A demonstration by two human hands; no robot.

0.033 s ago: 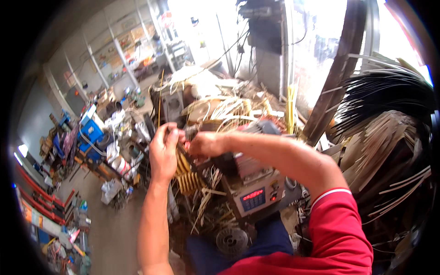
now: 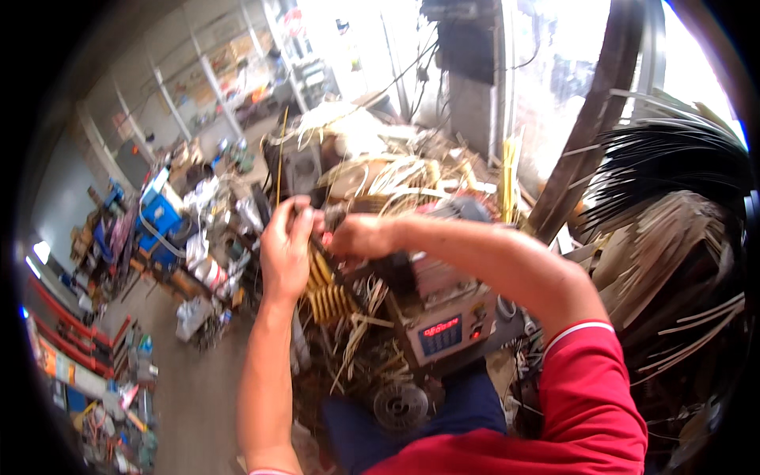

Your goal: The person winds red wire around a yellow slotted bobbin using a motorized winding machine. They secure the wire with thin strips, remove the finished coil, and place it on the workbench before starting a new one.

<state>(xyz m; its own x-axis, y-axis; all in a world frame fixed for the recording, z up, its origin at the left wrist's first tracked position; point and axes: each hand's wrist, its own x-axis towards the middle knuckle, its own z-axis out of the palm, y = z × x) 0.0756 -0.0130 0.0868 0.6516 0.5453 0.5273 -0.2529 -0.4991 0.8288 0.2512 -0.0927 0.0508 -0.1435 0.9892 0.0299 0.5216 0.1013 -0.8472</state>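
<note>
My left hand (image 2: pixel 286 249) is raised over the front of a bench-top machine, thumb and fingers pinched together. A thin yellow rod (image 2: pixel 281 150) runs upright and ends at its fingertips; whether they hold it cannot be told. Close by, my right hand (image 2: pixel 360 236) is closed in a fist-like grip, its palm turned away. What it grips is hidden, though a small pinkish bit shows between the hands. Just below them sits a ribbed yellow coil-like part (image 2: pixel 336 305) beside a dark bar. The machine's control box (image 2: pixel 451 328) has a lit red display and a blue keypad.
A heap of pale strips and tubing (image 2: pixel 396 174) lies behind the hands. Bundles of black strands (image 2: pixel 673 162) and tan strips (image 2: pixel 657 245) stand at the right by a post (image 2: pixel 582 127). A cluttered bench with a blue box (image 2: pixel 158 229) is at the left. A round slotted disc (image 2: pixel 400 406) sits near my legs.
The whole view has shifted slightly, with the scene a little higher in the picture. My hands keep the same close pose. The red display reads differently.
</note>
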